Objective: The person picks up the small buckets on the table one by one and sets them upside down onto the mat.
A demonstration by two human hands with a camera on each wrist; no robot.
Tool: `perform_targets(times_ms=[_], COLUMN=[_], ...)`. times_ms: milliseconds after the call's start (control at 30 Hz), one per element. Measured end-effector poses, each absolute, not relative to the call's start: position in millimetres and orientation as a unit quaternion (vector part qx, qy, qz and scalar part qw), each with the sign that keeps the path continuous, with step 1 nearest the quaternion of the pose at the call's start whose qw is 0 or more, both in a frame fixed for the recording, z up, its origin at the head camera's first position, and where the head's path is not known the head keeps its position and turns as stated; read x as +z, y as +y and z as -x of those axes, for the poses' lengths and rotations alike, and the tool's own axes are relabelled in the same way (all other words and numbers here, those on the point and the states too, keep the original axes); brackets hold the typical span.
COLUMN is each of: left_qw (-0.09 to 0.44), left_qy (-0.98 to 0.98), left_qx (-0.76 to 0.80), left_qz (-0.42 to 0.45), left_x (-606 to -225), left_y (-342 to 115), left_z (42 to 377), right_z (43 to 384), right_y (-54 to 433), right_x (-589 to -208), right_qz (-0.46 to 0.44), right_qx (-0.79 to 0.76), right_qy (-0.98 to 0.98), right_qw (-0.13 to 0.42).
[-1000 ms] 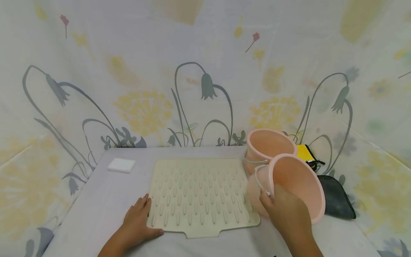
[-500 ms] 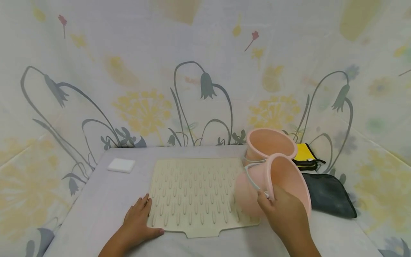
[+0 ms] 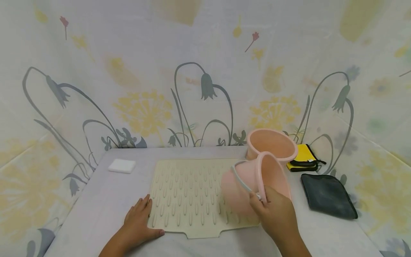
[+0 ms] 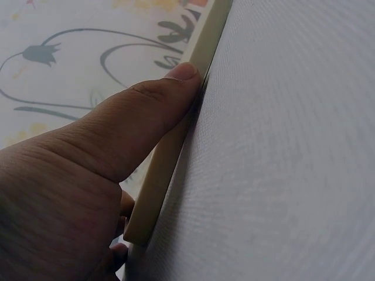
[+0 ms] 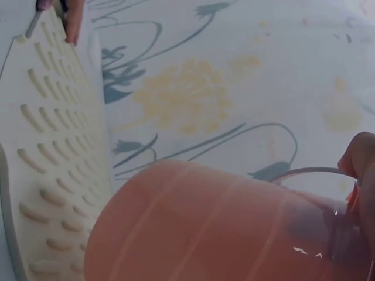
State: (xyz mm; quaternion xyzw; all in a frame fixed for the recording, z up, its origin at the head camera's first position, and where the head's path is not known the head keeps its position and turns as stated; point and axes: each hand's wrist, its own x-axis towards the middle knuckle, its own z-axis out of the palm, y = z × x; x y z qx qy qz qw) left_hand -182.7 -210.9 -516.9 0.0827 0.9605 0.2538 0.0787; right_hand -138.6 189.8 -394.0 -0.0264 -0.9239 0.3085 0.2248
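At the lower right of the frame, we are holding a tilted, pale-pink plastic bucket (image 3: 236, 192) by its rim with our right hand (image 3: 277, 216), overlapping a cream, ridged rectangular board (image 3: 187, 198); contact is not showing. Our left hand (image 3: 138, 221), fingers spread, is resting at the board's lower-left corner. Work is seemingly midway: the board is lying flat, the bucket not yet standing upright.

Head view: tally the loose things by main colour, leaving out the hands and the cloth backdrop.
Pink: 2 (held bucket, rear bucket)
Cream: 1 (ridged board)
White: 1 (flat block)
Yellow and black: 1 (folded bundle, counted as one)
Black: 1 (flat pouch)
Total: 6
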Motion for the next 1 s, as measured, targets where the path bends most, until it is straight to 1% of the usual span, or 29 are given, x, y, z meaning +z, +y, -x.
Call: perform_targets(times_ms=[233,367,667,1000], left_qw=[0.082,0.081,0.082,0.084], left_qy=[0.961,0.96,0.96,0.959], left_qx=[0.251,0.255,0.256,0.261], left_qz=[-0.082,-0.082,-0.079,-0.079], left_x=[-518.8,-518.3,-514.8,-518.3], left_y=[-211.2,-210.9,-210.2,-212.2], left_z=[183.5,183.1,182.9,183.5], right_z=[146.6,154.3,173.9,195.5], right_y=[183.0,180.0,171.5,159.9], right_x=[-405.5,-414.4,-430.9,-450.4], right_qz=[-0.012,-0.023,-0.037,-0.045], right_qx=[0.374,0.401,0.496,0.554], right_qy=[-0.885,-0.868,-0.827,-0.788], right_qw=[0.277,0.29,0.263,0.264])
